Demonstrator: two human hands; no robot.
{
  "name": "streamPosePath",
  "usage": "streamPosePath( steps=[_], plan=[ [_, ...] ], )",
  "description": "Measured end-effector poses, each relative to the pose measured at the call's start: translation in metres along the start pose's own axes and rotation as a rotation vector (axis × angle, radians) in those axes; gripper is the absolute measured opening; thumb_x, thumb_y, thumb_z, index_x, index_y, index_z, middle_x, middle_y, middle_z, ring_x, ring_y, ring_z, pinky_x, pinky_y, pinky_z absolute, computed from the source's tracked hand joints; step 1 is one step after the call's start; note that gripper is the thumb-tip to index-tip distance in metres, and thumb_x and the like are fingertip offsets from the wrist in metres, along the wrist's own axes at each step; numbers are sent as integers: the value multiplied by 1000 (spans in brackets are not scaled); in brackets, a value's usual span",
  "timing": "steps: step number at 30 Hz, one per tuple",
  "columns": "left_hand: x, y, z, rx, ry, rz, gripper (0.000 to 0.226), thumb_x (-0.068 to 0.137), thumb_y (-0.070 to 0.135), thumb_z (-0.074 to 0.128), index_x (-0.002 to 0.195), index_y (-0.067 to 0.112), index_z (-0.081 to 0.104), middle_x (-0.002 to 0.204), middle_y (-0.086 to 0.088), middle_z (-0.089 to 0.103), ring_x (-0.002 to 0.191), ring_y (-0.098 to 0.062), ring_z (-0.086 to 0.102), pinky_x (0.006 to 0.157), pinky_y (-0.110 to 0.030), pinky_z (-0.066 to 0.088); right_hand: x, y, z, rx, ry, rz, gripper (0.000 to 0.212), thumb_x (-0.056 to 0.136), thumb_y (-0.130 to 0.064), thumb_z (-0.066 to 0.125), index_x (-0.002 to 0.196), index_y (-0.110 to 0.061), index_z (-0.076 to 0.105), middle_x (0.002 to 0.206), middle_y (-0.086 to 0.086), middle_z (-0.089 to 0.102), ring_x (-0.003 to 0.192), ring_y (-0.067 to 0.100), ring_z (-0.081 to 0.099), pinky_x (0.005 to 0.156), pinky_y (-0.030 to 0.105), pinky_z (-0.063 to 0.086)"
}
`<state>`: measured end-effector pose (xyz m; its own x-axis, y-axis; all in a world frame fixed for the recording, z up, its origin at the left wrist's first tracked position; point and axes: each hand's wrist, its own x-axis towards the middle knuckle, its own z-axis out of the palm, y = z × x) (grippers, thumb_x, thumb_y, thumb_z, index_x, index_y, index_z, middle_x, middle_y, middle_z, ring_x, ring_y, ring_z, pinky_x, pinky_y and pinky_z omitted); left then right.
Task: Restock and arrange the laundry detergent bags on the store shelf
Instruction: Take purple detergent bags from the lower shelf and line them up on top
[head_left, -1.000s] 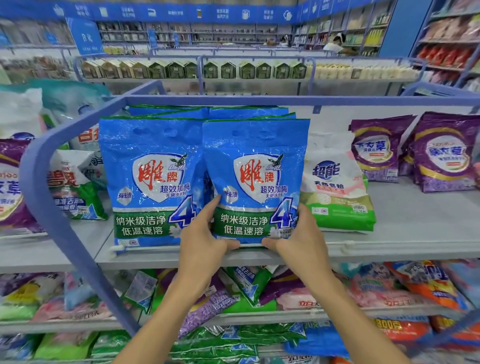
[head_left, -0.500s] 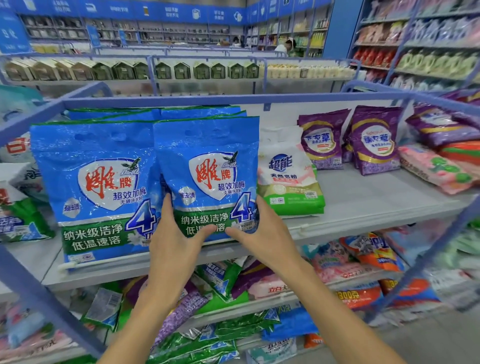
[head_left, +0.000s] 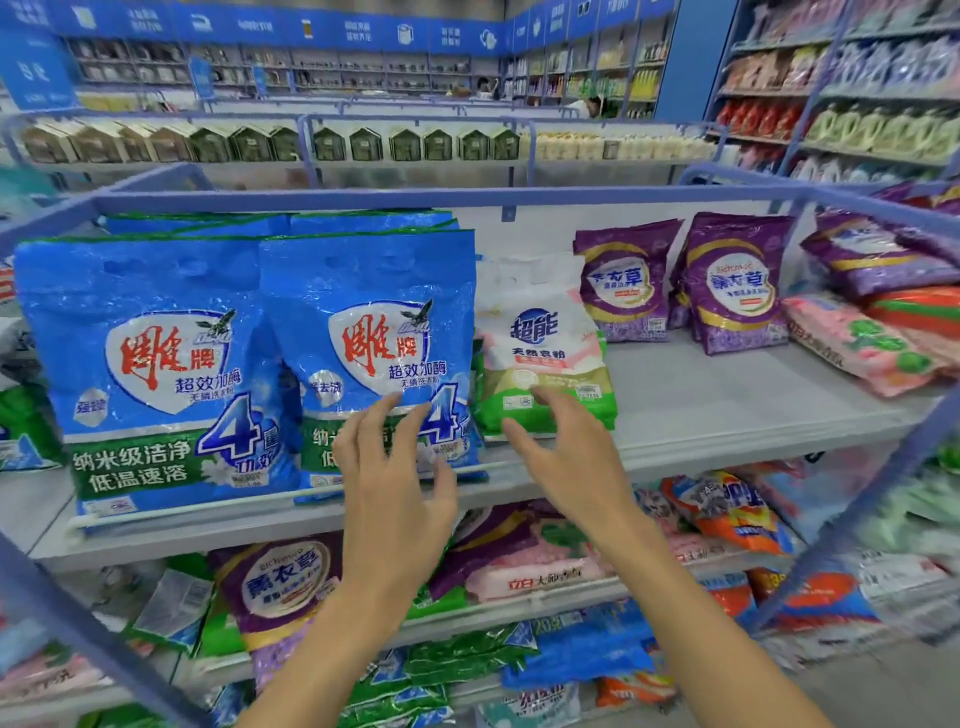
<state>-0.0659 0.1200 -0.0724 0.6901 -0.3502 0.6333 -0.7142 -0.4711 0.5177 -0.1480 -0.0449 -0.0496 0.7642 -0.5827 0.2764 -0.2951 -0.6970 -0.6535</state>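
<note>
On the upper shelf (head_left: 727, 410), at the left, a blue detergent bag (head_left: 150, 364) is stood upright against the front rail. A second blue bag (head_left: 374, 332) is set just beside it, slightly overlapping its edge, and more of the kind are seen behind. These bags are judged heavy with powder, soft-bodied and clad in glossy film that may slip. They are best taken by both lower corners or flanks, not by the thin top seam. The left hand (head_left: 395, 467) is held open, fingers spread, before the lower part of the second bag; whether the fingertips touch it cannot be told. The right hand (head_left: 566, 457) is likewise spread and empty, in front of the white-and-green bag (head_left: 540, 353). Purple bags (head_left: 732, 286) are stood further right. Half a second earlier both hands were pressed on the second blue bag's lower corners; it is now released and left upright
</note>
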Motion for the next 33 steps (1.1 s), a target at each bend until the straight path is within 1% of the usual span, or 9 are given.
streamPosePath(
  steps=[3,8,15,18,21,23,28,30,33],
  plan=[
    [9,30,25,-65,-61,13,46,89,13,70,134,14,60,131,-2,57,124,-23,43,107,-36,37,14,32,-24,-1,76,26,57,100,-48,58,148,-19,48,146,-3,54,134,17,50,108,36,42],
    [45,87,64,-246,-216,-326,53,97,30,64,147,18,48,141,0,57,131,-19,52,112,-38,40,56,84,-46,12,6,129,45,98,-53,57,120,-14,51,113,-1,52,114,27,55,81,36,39],
    [96,90,102,-98,-454,-613,68,98,48,58,146,3,37,150,-17,46,137,-35,45,104,-39,39,113,98,-46,255,-212,299,64,95,-56,59,135,-8,46,125,8,60,115,30,60,87,38,47],
    [106,88,110,-95,-451,-687,86,92,58,63,150,2,32,151,-16,46,135,-34,48,110,-44,42,126,97,-36,432,-205,358,64,85,-56,66,130,-12,55,116,3,67,103,24,66,84,38,53],
    [110,84,111,-201,-388,-740,70,88,49,73,136,6,44,132,-6,56,116,-26,55,98,-37,47,127,95,-30,701,-132,414,22,93,-30,67,111,-17,66,105,5,75,91,22,72,84,41,60],
    [110,84,108,-308,-354,-770,69,86,43,78,137,8,46,138,-5,56,119,-25,56,100,-37,46,123,94,-32,795,-76,398,5,98,-21,62,102,-21,66,103,7,76,94,29,74,88,50,60],
    [106,100,85,-593,-268,-808,111,54,68,89,141,9,52,137,2,61,118,-20,62,112,-44,43,104,74,-69,1008,-21,258,10,103,-23,62,108,-21,70,101,4,79,92,26,76,83,49,62],
    [106,109,70,-758,-270,-776,95,55,68,87,129,13,66,121,-3,74,107,-24,72,105,-46,51,91,64,-91,1105,-36,201,15,103,-25,61,114,-20,69,103,3,80,91,24,77,77,43,64],
    [100,130,47,-1031,-375,-719,48,80,41,76,119,12,72,107,-10,78,92,-26,76,87,-40,60,66,56,-118,1183,-103,176,20,104,-28,58,120,-20,67,106,3,79,95,24,77,78,41,64]
  ],
)
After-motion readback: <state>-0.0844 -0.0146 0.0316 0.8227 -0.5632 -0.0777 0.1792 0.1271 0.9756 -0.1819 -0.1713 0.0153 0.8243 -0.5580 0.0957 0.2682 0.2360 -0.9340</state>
